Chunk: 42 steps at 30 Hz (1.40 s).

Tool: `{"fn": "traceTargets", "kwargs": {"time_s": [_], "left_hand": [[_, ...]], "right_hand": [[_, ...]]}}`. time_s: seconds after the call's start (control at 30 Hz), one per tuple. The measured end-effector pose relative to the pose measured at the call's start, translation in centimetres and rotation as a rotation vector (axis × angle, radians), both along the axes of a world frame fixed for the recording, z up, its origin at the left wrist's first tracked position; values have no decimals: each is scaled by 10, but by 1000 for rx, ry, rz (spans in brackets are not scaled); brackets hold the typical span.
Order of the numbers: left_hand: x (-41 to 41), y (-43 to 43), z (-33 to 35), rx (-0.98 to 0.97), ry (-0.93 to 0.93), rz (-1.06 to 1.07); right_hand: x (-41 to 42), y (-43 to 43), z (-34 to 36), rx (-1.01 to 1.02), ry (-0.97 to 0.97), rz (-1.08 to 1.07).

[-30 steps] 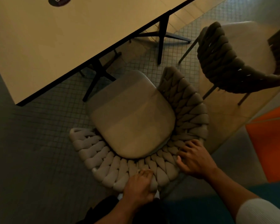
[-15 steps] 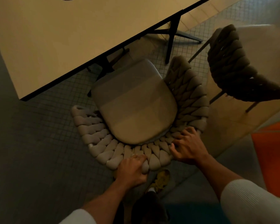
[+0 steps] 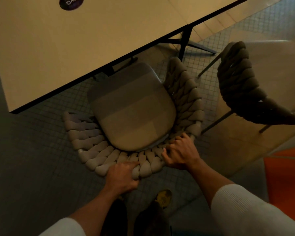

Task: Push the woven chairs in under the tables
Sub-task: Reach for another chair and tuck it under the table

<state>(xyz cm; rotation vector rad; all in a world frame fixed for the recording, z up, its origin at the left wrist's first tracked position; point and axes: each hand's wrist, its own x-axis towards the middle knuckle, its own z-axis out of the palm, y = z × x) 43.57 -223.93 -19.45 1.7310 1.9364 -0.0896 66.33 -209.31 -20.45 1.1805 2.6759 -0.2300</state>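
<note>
Your left hand (image 3: 122,178) is clenched on the braided back rim of the woven chair (image 3: 133,116), whose seat front sits at the table (image 3: 75,45) edge. Your right hand (image 3: 180,154) grips the same rim further along. A second, darker woven chair (image 3: 240,86) stands at right.

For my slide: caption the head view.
Both hands, left and right, grip the woven chair backrest at the table edge.

Both arms reach forward and down, white sleeves pushed up the forearms. Left hand (image 3: 122,178) curled tight, knuckles up, gripping the chair back (image 3: 143,165); right hand (image 3: 180,153) clamped likewise, further right.
</note>
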Motion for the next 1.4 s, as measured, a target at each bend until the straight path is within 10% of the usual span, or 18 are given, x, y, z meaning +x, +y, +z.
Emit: {"fn": "traceTargets", "kwargs": {"time_s": [1.03,1.4], "left_hand": [[-64,72,-6,51,104,-132],[-74,88,45,-266,67,-151]], "right_hand": [[-54,67,-9,21,70,13],[-45,26,28,-122,-35,-240]]}}
